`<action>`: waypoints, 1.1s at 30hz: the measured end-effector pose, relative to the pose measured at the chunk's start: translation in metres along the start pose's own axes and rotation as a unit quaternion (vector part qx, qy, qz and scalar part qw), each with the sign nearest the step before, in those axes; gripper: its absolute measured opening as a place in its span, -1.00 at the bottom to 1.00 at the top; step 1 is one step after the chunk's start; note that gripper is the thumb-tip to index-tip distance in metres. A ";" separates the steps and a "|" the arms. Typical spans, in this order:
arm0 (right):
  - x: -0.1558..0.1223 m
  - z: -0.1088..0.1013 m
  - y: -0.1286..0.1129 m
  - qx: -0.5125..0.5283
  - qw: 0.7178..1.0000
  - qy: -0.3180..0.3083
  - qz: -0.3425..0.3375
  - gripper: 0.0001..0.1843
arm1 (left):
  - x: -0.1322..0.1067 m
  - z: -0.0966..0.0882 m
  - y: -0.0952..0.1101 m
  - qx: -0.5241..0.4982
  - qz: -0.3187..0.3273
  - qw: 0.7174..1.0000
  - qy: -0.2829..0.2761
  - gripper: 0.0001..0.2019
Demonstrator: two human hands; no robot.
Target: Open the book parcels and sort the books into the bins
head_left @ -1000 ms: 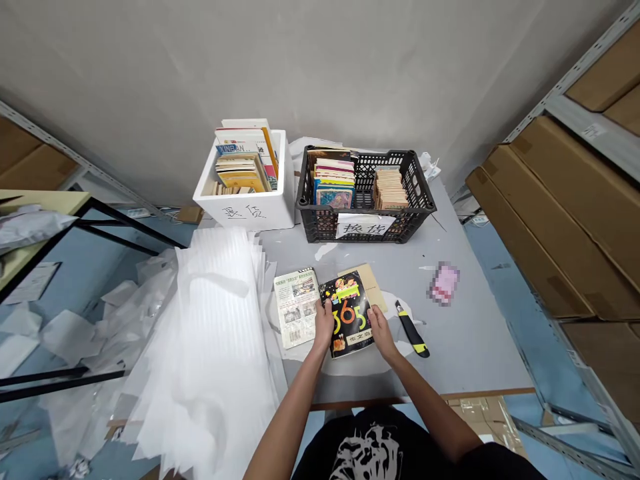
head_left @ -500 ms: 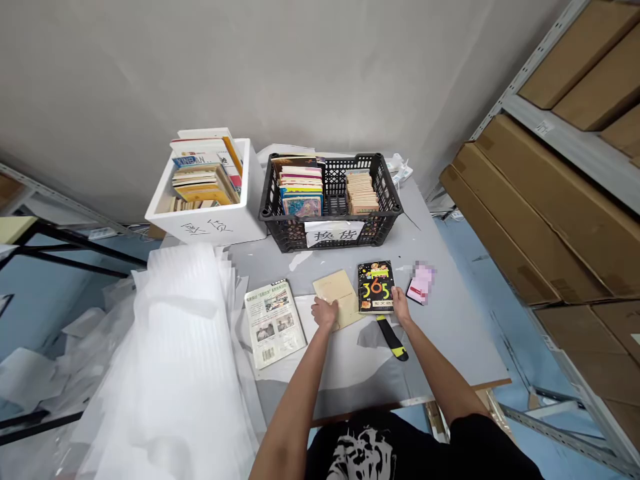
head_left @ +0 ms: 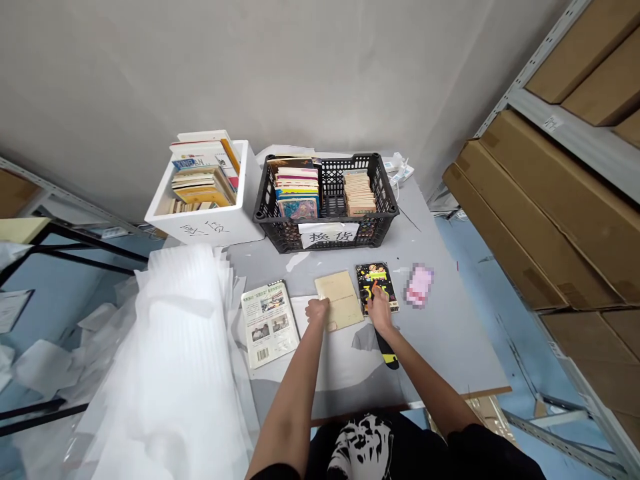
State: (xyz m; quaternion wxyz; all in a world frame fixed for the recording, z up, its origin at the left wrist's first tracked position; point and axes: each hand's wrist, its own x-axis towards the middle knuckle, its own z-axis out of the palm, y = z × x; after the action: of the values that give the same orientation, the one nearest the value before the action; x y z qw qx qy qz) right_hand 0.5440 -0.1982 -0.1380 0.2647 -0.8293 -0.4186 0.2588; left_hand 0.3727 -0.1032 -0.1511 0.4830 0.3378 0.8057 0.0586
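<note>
Open left hand on a tan card, open right hand on a black paperback, and one careless slide could catch the yellow-and-black utility knife just below.

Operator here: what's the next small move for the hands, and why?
Probably slide the black 365 book up and away from the utility knife: the right hand is resting on the book, and the knife lies just below it, partly hidden under that wrist.
</note>
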 end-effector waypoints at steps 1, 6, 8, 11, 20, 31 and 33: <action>-0.004 0.007 -0.005 0.009 1.000 -0.020 -0.011 -0.48 | 0.000 0.001 0.001 -0.023 0.012 0.999 -0.020 -0.62; -0.007 0.031 -0.019 0.057 0.995 -0.080 0.007 -0.48 | -0.008 -0.005 0.005 -0.138 0.107 0.978 -0.112 -0.65; -0.002 0.031 -0.022 0.082 0.992 -0.093 0.031 -0.46 | -0.016 -0.016 0.005 -0.177 0.154 0.964 -0.128 -0.67; 0.005 0.027 -0.029 0.140 0.981 -0.126 0.054 -0.47 | -0.030 -0.040 0.003 -0.226 0.232 0.934 -0.153 -0.66; 0.012 0.006 -0.071 0.302 0.919 -0.245 0.071 -0.54 | -0.080 -0.114 0.007 -0.211 0.391 0.875 -0.190 -0.63; -0.008 -0.052 -0.102 0.388 0.821 -0.402 0.120 -0.56 | -0.106 -0.154 -0.021 -0.015 0.574 0.807 -0.139 -0.80; -0.018 -0.051 -0.105 0.420 0.832 -0.355 0.077 -0.52 | -0.102 -0.147 -0.027 -0.059 0.530 0.844 -0.064 -0.74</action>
State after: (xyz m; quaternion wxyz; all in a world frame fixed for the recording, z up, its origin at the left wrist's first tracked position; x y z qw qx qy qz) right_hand 0.5094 -0.1711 -0.0287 0.4000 -0.5193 -0.2698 0.7053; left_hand 0.2705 -0.1512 -0.0103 0.4477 0.6873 0.4666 0.3309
